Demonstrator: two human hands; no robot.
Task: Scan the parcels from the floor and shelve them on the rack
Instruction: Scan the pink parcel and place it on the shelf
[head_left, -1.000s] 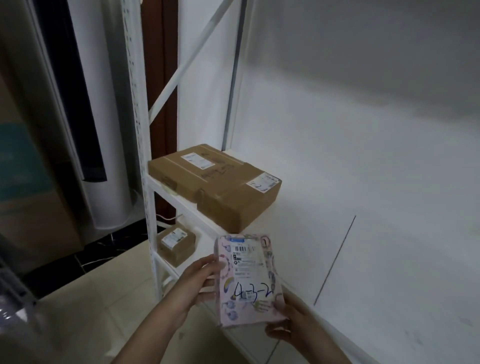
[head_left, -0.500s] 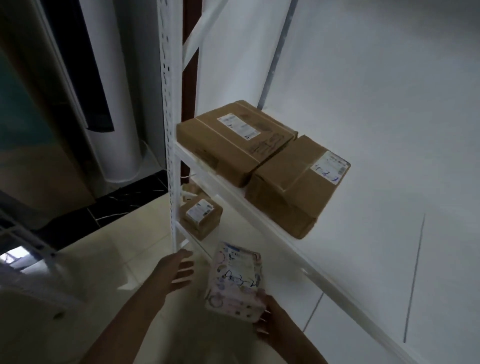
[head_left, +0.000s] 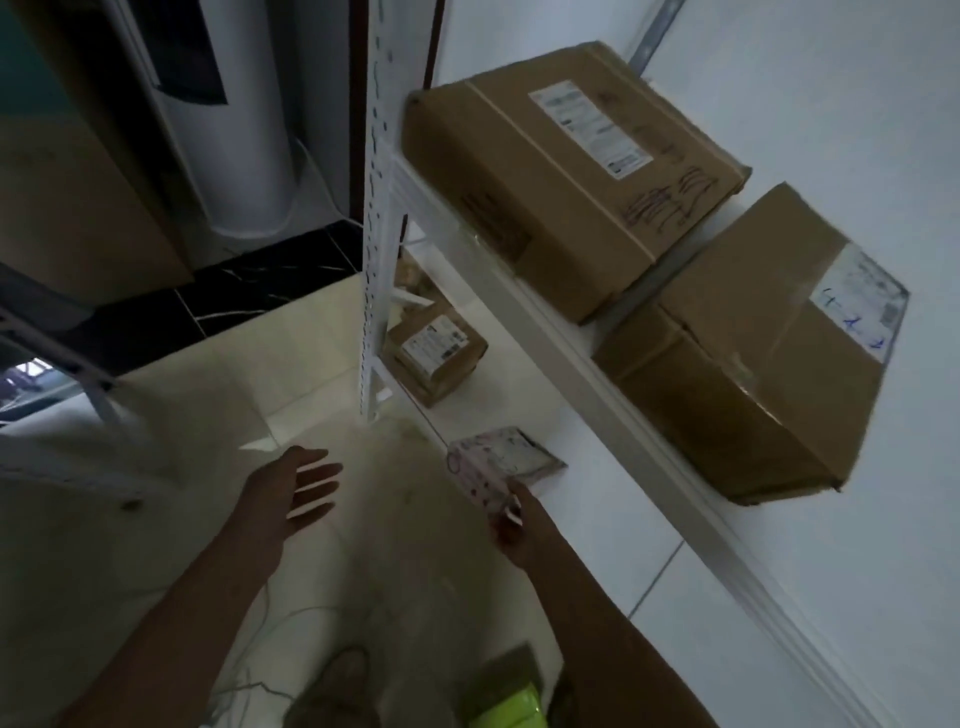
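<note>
Two cartons touching upper right, flat carton (head_left: 571, 171), deep carton (head_left: 748, 374) by the upper shelf (head_left: 566, 343) edge, one small box (head_left: 434, 353) centre, one pink parcel (head_left: 496, 460) at lower shelf (head_left: 587, 499) edge, right hand (head_left: 517, 525) pinching it, left hand (head_left: 291, 491) spread wide over open floor (head_left: 208, 415).

- Flat box (head_left: 571, 208): the print on its white label (head_left: 589, 127) is too small to read. The dark pen scrawl (head_left: 667, 200) beside the label is illegible.
- Right box (head_left: 727, 374): its corner label (head_left: 857, 301) carries blue handwriting, seemingly digits joined by dashes. The first looks like "4" and the rest is blurred.
- Small box (head_left: 452, 364): the top label (head_left: 431, 340) shows dark printed lines, unreadable.
- Pink parcel (head_left: 498, 460): the markings on top are blurred and nothing can be read.
</note>
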